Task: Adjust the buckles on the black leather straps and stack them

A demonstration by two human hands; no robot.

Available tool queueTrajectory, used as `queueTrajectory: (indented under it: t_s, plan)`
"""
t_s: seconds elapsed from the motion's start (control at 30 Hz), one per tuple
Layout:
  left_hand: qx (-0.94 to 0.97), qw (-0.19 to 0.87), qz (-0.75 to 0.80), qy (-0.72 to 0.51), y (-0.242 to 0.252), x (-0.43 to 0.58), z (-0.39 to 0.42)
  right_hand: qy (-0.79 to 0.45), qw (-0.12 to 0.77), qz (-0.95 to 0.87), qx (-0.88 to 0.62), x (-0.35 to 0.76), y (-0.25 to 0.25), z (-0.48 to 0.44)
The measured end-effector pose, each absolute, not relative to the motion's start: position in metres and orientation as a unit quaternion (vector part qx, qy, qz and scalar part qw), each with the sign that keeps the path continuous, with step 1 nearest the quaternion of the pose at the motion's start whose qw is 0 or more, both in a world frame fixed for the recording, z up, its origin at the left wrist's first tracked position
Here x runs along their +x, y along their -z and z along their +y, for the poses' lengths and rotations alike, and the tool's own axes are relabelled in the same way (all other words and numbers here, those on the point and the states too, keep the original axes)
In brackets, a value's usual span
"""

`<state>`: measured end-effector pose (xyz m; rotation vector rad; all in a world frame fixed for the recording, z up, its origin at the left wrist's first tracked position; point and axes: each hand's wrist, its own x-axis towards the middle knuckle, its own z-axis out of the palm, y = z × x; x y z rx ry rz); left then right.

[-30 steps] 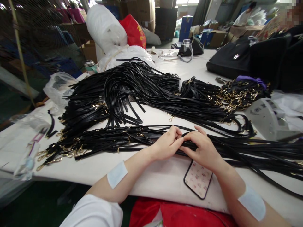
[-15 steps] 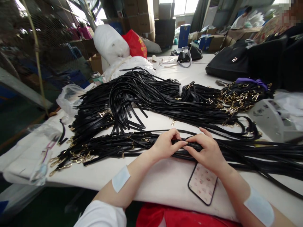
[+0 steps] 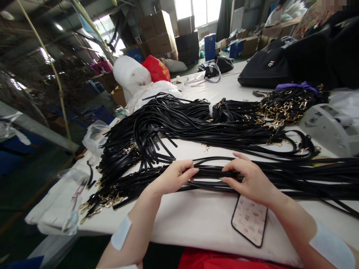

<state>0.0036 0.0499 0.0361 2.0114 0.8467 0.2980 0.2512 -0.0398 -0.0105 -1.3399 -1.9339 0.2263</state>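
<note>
Long black straps (image 3: pixel 207 174) run sideways across the front of the table, passing under and between both hands. My left hand (image 3: pixel 178 175) is closed in a pinch on a black strap, thumb pressed to the curled fingers. To its right, my right hand (image 3: pixel 246 178) curls thumb and forefinger around a strap, with another finger lifted; the exact grip there is partly hidden. Gold clasps (image 3: pixel 110 201) show at the left ends of these straps. Just below the right hand, a phone in a patterned case (image 3: pixel 249 220) lies on the white table (image 3: pixel 196 216).
Behind the hands is a large heap of black straps (image 3: pixel 179 116). Gold-clasped pieces tied with a purple band (image 3: pixel 297 86) lie at right, near a grey-white device (image 3: pixel 328 129) and a black bag (image 3: pixel 263 71). White rolls (image 3: pixel 130 73) and a red bag (image 3: pixel 157 69) stand at the back.
My hands, together half a second ago, are now apart: the left has moved left along the straps, the right slightly right. The camera view has tilted and shifted.
</note>
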Motion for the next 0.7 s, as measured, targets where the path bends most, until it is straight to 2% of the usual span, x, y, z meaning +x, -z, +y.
queueTrajectory:
  t_s: [0.17,0.3,0.53,0.7]
  plan:
    - [0.868,0.378,0.308,-0.097,-0.033,0.028,0.026,-0.252,0.300,-0.787,-0.477,0.239,0.008,-0.050]
    - [0.883,0.370,0.274,-0.092,-0.028,0.026,0.028,-0.331,0.296,-0.762,-0.472,0.242,0.004,-0.050]
    - [0.884,0.368,0.289,0.009,-0.024,-0.009,0.041,-0.289,0.259,-0.748,-0.539,0.249,0.004,-0.043]
    - [0.856,0.402,0.323,-0.028,-0.018,-0.014,0.038,-0.263,0.207,-0.758,-0.559,0.249,0.004,-0.042]
